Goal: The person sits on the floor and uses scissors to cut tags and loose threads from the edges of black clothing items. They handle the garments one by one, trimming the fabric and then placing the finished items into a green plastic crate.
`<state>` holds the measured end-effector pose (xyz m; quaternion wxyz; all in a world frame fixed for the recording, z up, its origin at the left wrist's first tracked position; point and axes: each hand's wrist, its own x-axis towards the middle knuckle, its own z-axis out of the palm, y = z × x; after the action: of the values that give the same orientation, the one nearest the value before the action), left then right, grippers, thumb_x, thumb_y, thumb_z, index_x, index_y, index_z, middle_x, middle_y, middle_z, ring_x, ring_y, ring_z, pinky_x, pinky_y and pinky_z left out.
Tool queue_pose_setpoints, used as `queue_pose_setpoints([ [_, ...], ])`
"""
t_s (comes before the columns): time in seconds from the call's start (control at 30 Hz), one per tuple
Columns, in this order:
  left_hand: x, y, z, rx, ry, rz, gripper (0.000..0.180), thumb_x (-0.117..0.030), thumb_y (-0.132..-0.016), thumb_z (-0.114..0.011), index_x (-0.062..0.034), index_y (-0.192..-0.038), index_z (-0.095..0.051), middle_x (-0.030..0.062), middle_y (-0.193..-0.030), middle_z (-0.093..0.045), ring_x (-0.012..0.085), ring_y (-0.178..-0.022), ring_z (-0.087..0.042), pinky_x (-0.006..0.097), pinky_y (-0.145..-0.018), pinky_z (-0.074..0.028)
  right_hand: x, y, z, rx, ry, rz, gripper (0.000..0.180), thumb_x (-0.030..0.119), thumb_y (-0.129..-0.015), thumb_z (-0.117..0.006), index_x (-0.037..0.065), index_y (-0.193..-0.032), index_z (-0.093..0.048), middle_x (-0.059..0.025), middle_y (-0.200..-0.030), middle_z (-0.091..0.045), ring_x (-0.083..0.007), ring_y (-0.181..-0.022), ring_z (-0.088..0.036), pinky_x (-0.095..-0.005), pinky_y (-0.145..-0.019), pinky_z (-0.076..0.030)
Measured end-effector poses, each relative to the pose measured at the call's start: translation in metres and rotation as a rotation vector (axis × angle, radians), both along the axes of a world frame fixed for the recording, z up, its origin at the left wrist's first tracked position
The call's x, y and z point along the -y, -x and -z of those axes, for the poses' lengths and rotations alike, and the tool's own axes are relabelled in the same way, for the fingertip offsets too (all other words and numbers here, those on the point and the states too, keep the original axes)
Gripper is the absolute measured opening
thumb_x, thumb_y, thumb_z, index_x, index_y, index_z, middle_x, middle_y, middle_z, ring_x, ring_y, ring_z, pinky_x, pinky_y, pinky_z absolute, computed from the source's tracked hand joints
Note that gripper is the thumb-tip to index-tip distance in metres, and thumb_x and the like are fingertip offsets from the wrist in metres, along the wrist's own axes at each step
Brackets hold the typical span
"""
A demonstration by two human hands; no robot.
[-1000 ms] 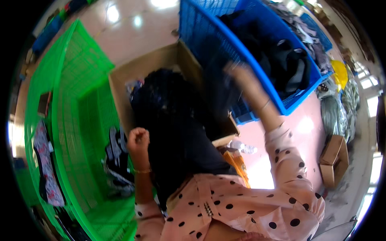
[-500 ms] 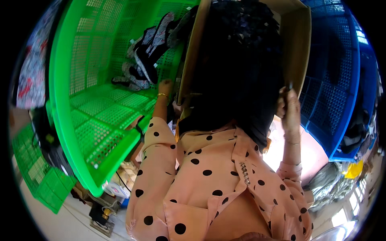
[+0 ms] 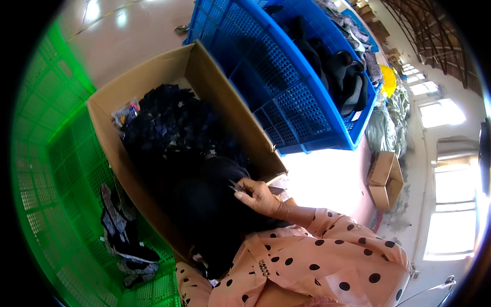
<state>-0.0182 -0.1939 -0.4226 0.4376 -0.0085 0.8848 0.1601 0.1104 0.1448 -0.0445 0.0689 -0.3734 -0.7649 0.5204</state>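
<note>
My right hand point(image 3: 260, 197) rests on a black garment point(image 3: 204, 215) that lies across my lap and over the near edge of an open cardboard box point(image 3: 204, 66). Its fingers pinch a small pair of metal snips point(image 3: 237, 187), the tips pointing left over the cloth. The box holds a heap of dark blue and black garments point(image 3: 171, 123). My left hand is hidden; only its spotted pink sleeve point(image 3: 197, 286) shows at the lower edge, under the black garment.
A green plastic crate point(image 3: 46, 169) stands to the left with a few dark clothes point(image 3: 123, 240) at its bottom. A blue plastic crate point(image 3: 286, 87) with dark garments sits behind the box on the right. A small open cardboard box point(image 3: 384, 179) lies on the pink floor.
The view has swung round. Both hands were held up at the black garment before; now only the right hand shows, lowered onto the cloth with the snips.
</note>
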Motion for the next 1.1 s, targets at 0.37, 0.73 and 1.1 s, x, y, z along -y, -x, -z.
queue_pose_setpoints([
  [0.37, 0.072, 0.079, -0.089, -0.293, -0.285, -0.446, 0.067, -0.029, -0.084, -0.072, 0.0012, -0.135, -0.039, 0.0203, -0.133, -0.050, 0.0290, -0.115, -0.055, 0.038, -0.093, -0.046, -0.005, -0.008, 0.015, -0.170, 0.042, -0.015, 0.028, 0.028, -0.089, -0.069, 0.001, -0.092, -0.061, -0.0079, -0.070, -0.056, -0.0141, -0.065, -0.053, -0.0297, -0.062, -0.046],
  [0.73, -0.114, -0.033, -0.432, -0.718, -0.884, 0.348, 0.050, -0.001, -0.074, -0.069, -0.0038, -0.123, -0.057, 0.0094, -0.119, -0.055, 0.0189, -0.083, -0.058, 0.031, -0.075, -0.048, 0.005, -0.026, -0.041, -0.308, 0.433, -0.093, 0.030, 0.029, -0.097, -0.060, 0.001, -0.107, -0.063, 0.0051, -0.068, -0.048, -0.0019, -0.060, -0.042, -0.0173, -0.055, -0.033],
  [1.1, -0.147, -0.116, -0.390, -0.982, -0.890, 0.943, 0.036, -0.012, -0.081, -0.065, -0.0085, -0.117, -0.061, 0.0003, -0.069, -0.051, 0.0169, -0.062, -0.050, 0.030, -0.056, -0.038, -0.005, -0.071, -0.003, -0.253, 0.341, -0.110, 0.030, 0.017, -0.090, -0.070, -0.004, -0.107, -0.059, 0.0007, -0.083, -0.060, -0.0037, -0.076, -0.050, -0.0188, -0.068, -0.043],
])
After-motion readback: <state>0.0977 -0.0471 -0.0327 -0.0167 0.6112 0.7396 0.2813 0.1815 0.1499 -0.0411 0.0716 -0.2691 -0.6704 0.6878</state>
